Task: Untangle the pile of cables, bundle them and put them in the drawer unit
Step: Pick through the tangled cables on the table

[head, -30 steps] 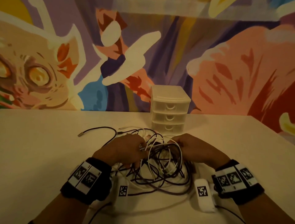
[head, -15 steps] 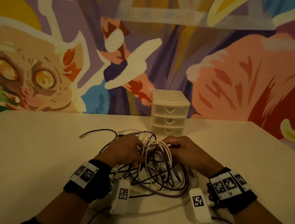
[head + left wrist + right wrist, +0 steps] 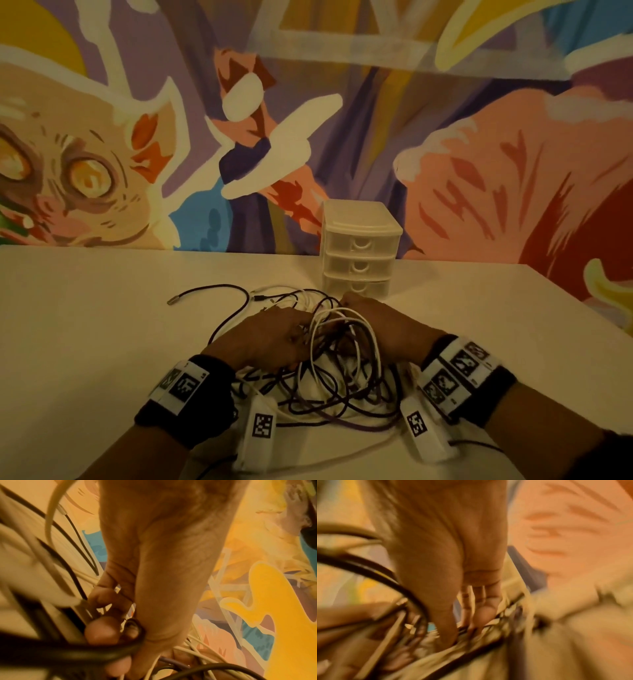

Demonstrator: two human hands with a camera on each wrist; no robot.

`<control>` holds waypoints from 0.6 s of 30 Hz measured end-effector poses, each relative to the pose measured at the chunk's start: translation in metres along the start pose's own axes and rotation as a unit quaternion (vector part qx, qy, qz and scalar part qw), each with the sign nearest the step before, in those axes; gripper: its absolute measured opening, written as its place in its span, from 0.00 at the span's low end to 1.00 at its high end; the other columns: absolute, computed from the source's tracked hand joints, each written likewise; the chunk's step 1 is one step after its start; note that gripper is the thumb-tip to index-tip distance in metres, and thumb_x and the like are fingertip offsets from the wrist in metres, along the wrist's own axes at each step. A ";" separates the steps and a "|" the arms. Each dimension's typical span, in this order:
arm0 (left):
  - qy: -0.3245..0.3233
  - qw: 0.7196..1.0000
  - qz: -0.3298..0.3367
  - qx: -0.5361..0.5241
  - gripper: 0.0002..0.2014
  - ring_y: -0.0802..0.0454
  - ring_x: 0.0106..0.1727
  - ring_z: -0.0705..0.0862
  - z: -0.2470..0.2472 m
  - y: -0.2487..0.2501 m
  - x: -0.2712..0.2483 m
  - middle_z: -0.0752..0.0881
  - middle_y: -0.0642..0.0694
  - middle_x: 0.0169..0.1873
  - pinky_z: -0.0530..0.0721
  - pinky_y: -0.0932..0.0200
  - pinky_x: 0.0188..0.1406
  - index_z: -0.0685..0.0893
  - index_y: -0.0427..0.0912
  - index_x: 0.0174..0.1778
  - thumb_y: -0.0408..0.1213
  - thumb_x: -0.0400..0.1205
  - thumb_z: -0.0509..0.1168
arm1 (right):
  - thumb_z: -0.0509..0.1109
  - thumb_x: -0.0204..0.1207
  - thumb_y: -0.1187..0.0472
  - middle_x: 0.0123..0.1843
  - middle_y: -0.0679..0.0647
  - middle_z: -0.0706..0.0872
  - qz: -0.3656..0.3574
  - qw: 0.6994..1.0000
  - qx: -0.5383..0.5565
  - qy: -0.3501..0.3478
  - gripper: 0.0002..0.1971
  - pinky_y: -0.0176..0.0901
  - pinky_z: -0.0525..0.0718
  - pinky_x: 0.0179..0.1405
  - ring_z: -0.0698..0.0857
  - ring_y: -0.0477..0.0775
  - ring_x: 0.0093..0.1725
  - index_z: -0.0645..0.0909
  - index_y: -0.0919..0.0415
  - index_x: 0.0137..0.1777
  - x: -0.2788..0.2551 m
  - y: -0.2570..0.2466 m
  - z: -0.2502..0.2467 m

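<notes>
1. We take this for a decorated studio or recording room — a big painted mural [image 3: 144, 164] of a wide-eyed creature fills the wall.
2. A plain pale counter [image 3: 85, 325] stands against it — no household fittings show.

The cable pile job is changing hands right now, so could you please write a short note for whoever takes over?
Left hand: fingers curled round dark and white strands.
Right hand: in the tangle; grip too blurred to tell.
Cable pile: on the table, between both hands, still knotted.
Drawer unit: behind the pile, all three drawers closed.
Done: nothing separated or bundled.
Left: untangle, bundle, open a drawer, stow.
</notes>
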State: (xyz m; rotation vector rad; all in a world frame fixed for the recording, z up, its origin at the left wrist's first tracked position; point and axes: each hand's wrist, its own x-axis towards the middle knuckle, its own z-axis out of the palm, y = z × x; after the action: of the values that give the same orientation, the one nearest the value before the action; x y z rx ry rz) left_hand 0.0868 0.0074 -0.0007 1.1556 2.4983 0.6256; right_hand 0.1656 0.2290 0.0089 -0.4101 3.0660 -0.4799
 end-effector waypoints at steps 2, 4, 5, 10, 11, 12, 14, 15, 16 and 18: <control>0.008 1.000 -0.001 -0.005 0.08 0.59 0.39 0.89 -0.002 -0.002 -0.004 0.88 0.64 0.31 0.87 0.55 0.47 0.87 0.62 0.58 0.53 0.83 0.72 | 0.75 0.86 0.50 0.61 0.60 0.86 0.005 0.998 -0.066 0.005 0.13 0.57 0.85 0.59 0.86 0.62 0.59 0.87 0.58 0.62 0.002 -0.004 -0.008; 0.024 0.999 -0.015 -0.029 0.10 0.54 0.38 0.92 -0.006 -0.004 -0.008 0.91 0.58 0.34 0.92 0.49 0.44 0.87 0.61 0.56 0.57 0.81 0.72 | 0.77 0.83 0.49 0.56 0.50 0.91 0.046 0.995 -0.042 0.073 0.09 0.56 0.87 0.55 0.88 0.54 0.55 0.89 0.52 0.55 -0.003 -0.003 -0.022; 0.035 0.998 -0.025 -0.043 0.12 0.50 0.38 0.93 -0.008 -0.008 -0.009 0.93 0.53 0.37 0.93 0.47 0.42 0.87 0.60 0.55 0.58 0.79 0.71 | 0.78 0.82 0.50 0.53 0.45 0.91 0.071 0.991 -0.023 0.111 0.05 0.55 0.88 0.54 0.88 0.50 0.52 0.88 0.49 0.52 -0.007 -0.002 -0.027; 0.130 0.988 -0.074 -0.039 0.21 0.55 0.56 0.91 -0.017 -0.029 -0.009 0.93 0.60 0.53 0.90 0.43 0.62 0.88 0.62 0.57 0.66 0.73 0.67 | 0.74 0.87 0.67 0.49 0.48 0.91 0.056 0.926 0.176 0.329 0.06 0.37 0.87 0.41 0.90 0.40 0.43 0.86 0.54 0.54 -0.031 0.006 -0.058; 0.145 0.985 -0.079 -0.044 0.22 0.55 0.57 0.90 -0.018 -0.035 -0.007 0.92 0.59 0.55 0.89 0.43 0.64 0.88 0.61 0.58 0.65 0.73 0.66 | 0.73 0.88 0.68 0.49 0.50 0.93 0.049 0.898 0.227 0.373 0.06 0.41 0.90 0.40 0.93 0.44 0.44 0.86 0.55 0.56 -0.038 0.007 -0.066; 0.154 0.983 -0.087 -0.054 0.23 0.55 0.57 0.91 -0.019 -0.037 -0.008 0.93 0.58 0.55 0.89 0.43 0.64 0.88 0.60 0.59 0.65 0.73 0.65 | 0.73 0.88 0.68 0.50 0.51 0.94 0.048 0.872 0.275 0.401 0.06 0.44 0.92 0.41 0.95 0.49 0.47 0.87 0.57 0.58 -0.046 0.009 -0.071; 0.164 0.977 -0.103 -0.090 0.25 0.57 0.53 0.92 -0.022 -0.038 -0.009 0.93 0.57 0.52 0.91 0.45 0.61 0.87 0.59 0.57 0.68 0.70 0.65 | 0.75 0.86 0.69 0.52 0.51 0.96 0.053 0.851 0.341 0.395 0.06 0.49 0.94 0.46 0.96 0.58 0.50 0.90 0.60 0.58 -0.055 0.008 -0.072; 0.164 0.976 -0.107 -0.090 0.24 0.59 0.51 0.91 -0.023 -0.037 -0.009 0.93 0.57 0.49 0.91 0.47 0.59 0.86 0.60 0.56 0.69 0.70 0.67 | 0.78 0.83 0.69 0.53 0.49 0.96 0.061 0.855 0.356 0.372 0.06 0.50 0.95 0.48 0.96 0.61 0.51 0.92 0.59 0.56 -0.058 0.008 -0.067; 0.165 0.978 -0.111 -0.066 0.21 0.60 0.48 0.91 -0.027 -0.031 -0.013 0.92 0.57 0.47 0.91 0.49 0.57 0.84 0.60 0.56 0.68 0.73 0.69 | 0.80 0.80 0.70 0.53 0.45 0.96 0.071 0.857 0.371 0.350 0.07 0.50 0.95 0.49 0.96 0.63 0.50 0.94 0.57 0.53 -0.061 0.007 -0.060; 0.207 0.971 -0.120 -0.006 0.14 0.65 0.46 0.88 -0.039 -0.018 -0.020 0.91 0.62 0.42 0.88 0.55 0.53 0.84 0.64 0.55 0.64 0.78 0.72 | 0.82 0.77 0.71 0.53 0.41 0.96 0.080 0.838 0.413 0.347 0.08 0.48 0.94 0.48 0.96 0.63 0.51 0.96 0.58 0.51 -0.066 0.005 -0.051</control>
State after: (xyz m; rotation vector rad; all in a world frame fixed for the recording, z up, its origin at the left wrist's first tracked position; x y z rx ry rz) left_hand 0.0700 -0.0289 0.0251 0.7563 2.9131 0.8851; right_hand 0.2254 0.2655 0.0545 0.0913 2.9461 -2.2139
